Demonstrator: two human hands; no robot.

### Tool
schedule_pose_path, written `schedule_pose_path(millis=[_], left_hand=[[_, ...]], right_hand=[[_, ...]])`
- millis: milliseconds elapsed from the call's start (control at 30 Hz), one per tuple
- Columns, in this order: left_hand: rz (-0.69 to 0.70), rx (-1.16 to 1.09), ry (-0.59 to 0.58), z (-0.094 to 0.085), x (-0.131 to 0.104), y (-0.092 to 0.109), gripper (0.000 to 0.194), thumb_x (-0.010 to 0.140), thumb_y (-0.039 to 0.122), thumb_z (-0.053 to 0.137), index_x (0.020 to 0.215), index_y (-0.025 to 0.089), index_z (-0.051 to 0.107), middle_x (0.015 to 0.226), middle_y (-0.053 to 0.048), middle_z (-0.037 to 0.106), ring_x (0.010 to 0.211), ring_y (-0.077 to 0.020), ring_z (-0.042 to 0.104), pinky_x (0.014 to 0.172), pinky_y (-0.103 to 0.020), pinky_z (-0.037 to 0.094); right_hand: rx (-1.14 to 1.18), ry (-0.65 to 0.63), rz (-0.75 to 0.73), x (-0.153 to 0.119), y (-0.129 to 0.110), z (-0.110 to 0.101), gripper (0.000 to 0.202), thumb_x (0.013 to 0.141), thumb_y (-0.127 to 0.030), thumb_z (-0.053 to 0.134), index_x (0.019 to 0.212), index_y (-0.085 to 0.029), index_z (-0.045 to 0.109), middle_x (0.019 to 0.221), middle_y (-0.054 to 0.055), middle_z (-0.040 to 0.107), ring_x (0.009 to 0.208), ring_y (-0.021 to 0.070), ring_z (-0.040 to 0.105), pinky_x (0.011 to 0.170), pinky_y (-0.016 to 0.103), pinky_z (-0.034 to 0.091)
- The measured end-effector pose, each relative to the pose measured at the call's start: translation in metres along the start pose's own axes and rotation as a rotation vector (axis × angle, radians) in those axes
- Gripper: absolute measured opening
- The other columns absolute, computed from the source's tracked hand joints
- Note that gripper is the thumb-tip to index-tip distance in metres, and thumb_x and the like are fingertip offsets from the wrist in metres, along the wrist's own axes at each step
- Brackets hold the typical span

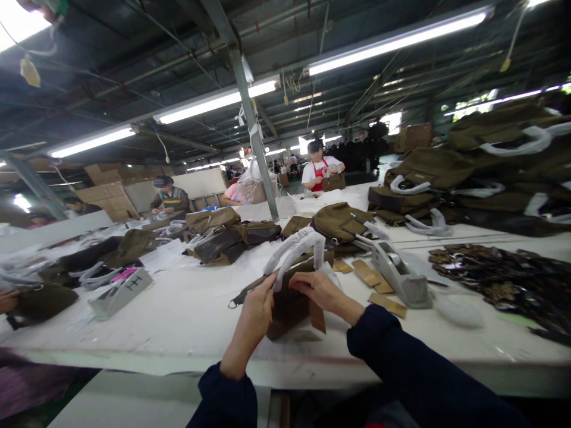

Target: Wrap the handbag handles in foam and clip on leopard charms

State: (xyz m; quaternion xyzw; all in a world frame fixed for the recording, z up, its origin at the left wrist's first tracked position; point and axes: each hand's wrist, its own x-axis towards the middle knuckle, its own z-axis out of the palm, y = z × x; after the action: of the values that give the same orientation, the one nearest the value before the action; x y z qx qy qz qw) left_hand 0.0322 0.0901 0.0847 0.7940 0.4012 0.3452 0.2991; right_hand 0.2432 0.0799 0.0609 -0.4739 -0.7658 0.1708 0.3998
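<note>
In front of me on the white table stands a brown handbag (288,318), its two handles (307,244) wrapped in white padding. My left hand (254,306) closes on the bag's upper edge at the base of a handle. A metal ring shows on the strap at the bag's left end. Bent fingers of my right hand (316,288) grip the top edge on the right side; their tips are partly hidden. Below that hand a brown card (317,317) hangs against the bag's side.
To the right lie tan cards (368,273), a grey tape dispenser (399,276) and a dark heap of straps (499,285). Olive bags (428,172) are piled behind. At left stands another dispenser (120,292). Co-workers (319,169) work across the table.
</note>
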Motion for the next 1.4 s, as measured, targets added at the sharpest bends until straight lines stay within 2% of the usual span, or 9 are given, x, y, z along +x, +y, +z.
schedule_pose_path(millis=[167,333,467,633,767,867,1000,1133,1400], left_hand=[[0.014,0.174,0.065,0.001,0.003,0.005,0.032,0.095,0.023,0.038,0.117,0.020,0.062,0.061,0.003,0.055,0.050,-0.0131,0.054,0.053,-0.023,0.041],[-0.033,0.442,0.102,-0.004,0.005,0.015,0.019,0.093,0.016,0.043,0.105,0.018,0.057,0.075,-0.005,0.066,0.071,-0.0206,0.066,0.065,-0.028,0.044],[-0.082,0.648,0.083,-0.008,0.001,0.020,0.020,0.095,0.018,0.043,0.110,0.018,0.056,0.083,-0.009,0.070,0.080,-0.0247,0.069,0.067,-0.030,0.044],[-0.067,0.828,0.125,-0.012,0.001,0.017,0.045,0.096,0.021,0.044,0.141,0.026,0.042,0.097,-0.008,0.070,0.079,-0.0223,0.068,0.065,-0.030,0.045],[0.046,0.932,0.161,-0.019,0.007,0.016,0.032,0.093,0.020,0.051,0.124,0.026,0.058,0.106,-0.006,0.064,0.102,-0.0224,0.059,0.073,-0.029,0.047],[0.092,0.953,0.169,-0.022,0.012,0.014,0.015,0.093,0.021,0.052,0.102,0.023,0.064,0.103,-0.006,0.061,0.105,-0.0226,0.054,0.077,-0.030,0.046],[0.127,0.942,0.176,-0.024,0.015,0.010,0.013,0.095,0.020,0.049,0.090,0.021,0.061,0.097,-0.005,0.060,0.099,-0.0227,0.054,0.079,-0.032,0.045],[0.145,0.913,0.192,-0.027,0.015,0.006,0.012,0.094,0.018,0.051,0.102,0.020,0.059,0.102,-0.006,0.060,0.101,-0.0236,0.054,0.085,-0.033,0.044],[0.112,0.815,0.195,-0.030,0.018,0.001,0.015,0.092,0.017,0.050,0.105,0.020,0.059,0.104,-0.007,0.061,0.101,-0.0235,0.057,0.085,-0.034,0.047]], right_hand=[[-0.022,0.084,0.055,0.010,-0.006,0.007,0.020,0.094,-0.025,0.052,0.093,-0.022,0.072,0.082,0.000,0.070,0.072,0.0132,0.060,0.066,0.022,0.040],[-0.043,0.050,0.065,0.020,-0.023,0.010,0.021,0.092,-0.020,0.054,0.095,-0.023,0.074,0.083,0.000,0.071,0.071,0.0129,0.061,0.066,0.023,0.039],[-0.041,0.018,0.120,0.021,-0.027,0.013,0.021,0.092,-0.021,0.053,0.095,-0.022,0.074,0.079,0.000,0.070,0.068,0.0132,0.060,0.064,0.023,0.039],[-0.127,0.058,0.156,0.023,-0.026,0.018,0.020,0.093,-0.018,0.050,0.097,-0.020,0.069,0.091,0.004,0.072,0.081,0.0167,0.064,0.069,0.025,0.040],[-0.162,0.068,0.151,0.029,-0.024,0.020,0.021,0.094,-0.019,0.048,0.101,-0.022,0.068,0.096,0.004,0.073,0.085,0.0186,0.065,0.071,0.026,0.041],[-0.092,0.060,0.108,0.031,-0.023,0.022,0.022,0.093,-0.017,0.048,0.098,-0.024,0.068,0.095,0.003,0.073,0.084,0.0172,0.064,0.072,0.025,0.042],[-0.016,0.067,0.079,0.029,-0.021,0.026,0.022,0.093,-0.016,0.047,0.097,-0.022,0.067,0.085,0.001,0.070,0.070,0.0136,0.060,0.065,0.023,0.041],[0.022,0.067,0.119,0.027,-0.018,0.028,0.019,0.093,-0.018,0.046,0.092,-0.020,0.065,0.067,-0.001,0.062,0.059,0.0113,0.053,0.056,0.023,0.035],[0.057,0.085,0.119,0.030,-0.020,0.030,0.021,0.095,-0.020,0.043,0.095,-0.019,0.065,0.062,-0.001,0.057,0.055,0.0111,0.051,0.053,0.023,0.035]])
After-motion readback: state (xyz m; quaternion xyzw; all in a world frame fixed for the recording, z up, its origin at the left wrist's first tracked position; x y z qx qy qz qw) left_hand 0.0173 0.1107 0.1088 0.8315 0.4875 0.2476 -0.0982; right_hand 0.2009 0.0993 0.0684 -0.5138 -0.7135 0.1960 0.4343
